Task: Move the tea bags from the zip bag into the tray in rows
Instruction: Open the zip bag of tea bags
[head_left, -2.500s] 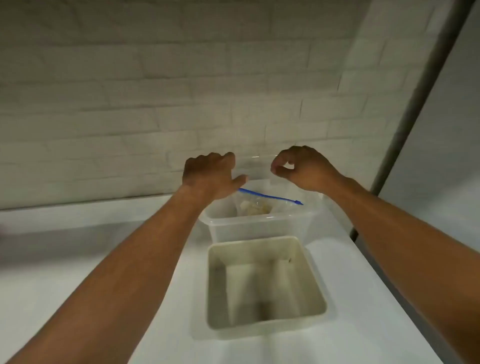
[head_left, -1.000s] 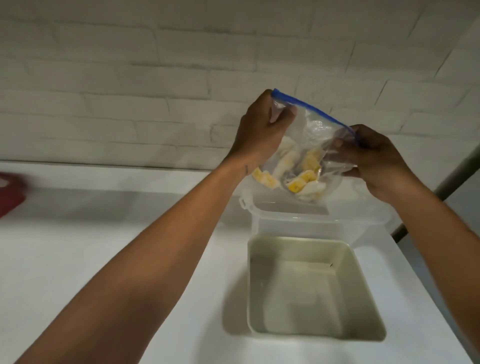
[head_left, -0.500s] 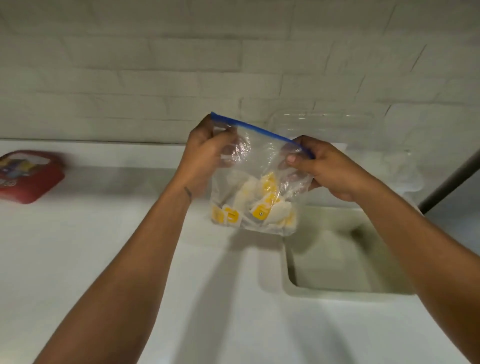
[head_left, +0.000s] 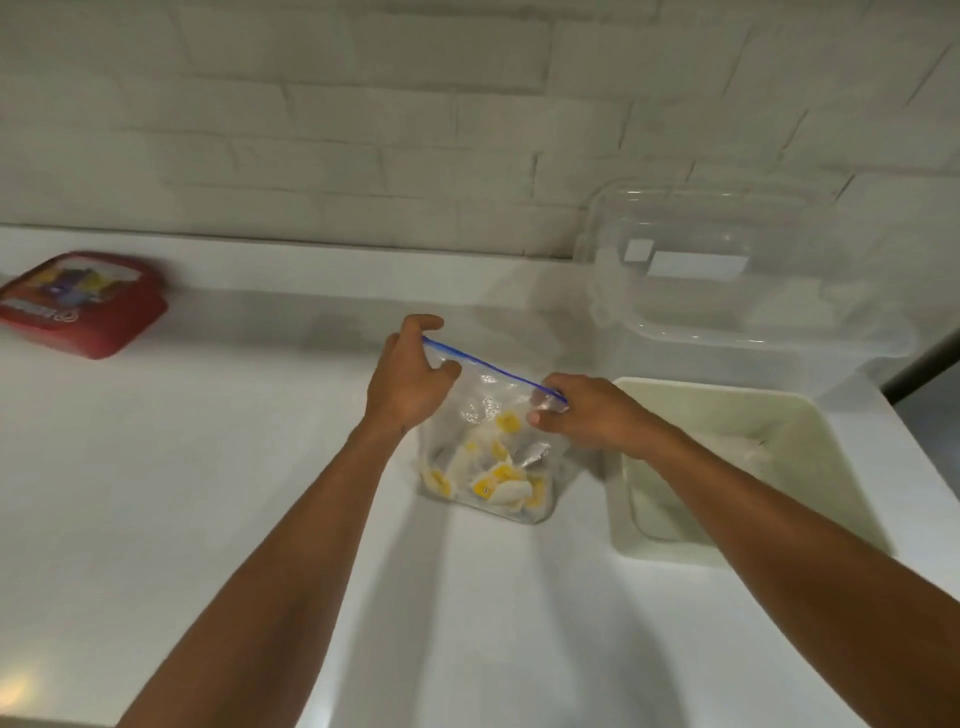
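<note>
- Both hands pinch the blue-zipped clear plastic zip bag (head_left: 488, 410) at centre frame: left hand (head_left: 408, 379) at its upper-left corner, right hand (head_left: 587, 413) at its right corner (seal state unclear).
- Yellow-tagged white tea bags (head_left: 498, 480) sit heaped in the bag's bottom.
- Cream rectangular plastic tray (head_left: 821, 457) stands right of it.

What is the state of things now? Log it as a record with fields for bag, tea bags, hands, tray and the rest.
zip bag: clear, blue zip strip on top, held upright left of the tray
tea bags: yellow-tagged, heaped in the bag's bottom
left hand: pinches the bag's top left corner
right hand: pinches the top right corner
tray: beige, no tea bags seen inside
rest: clear container behind the tray; red box far left on the counter
</note>
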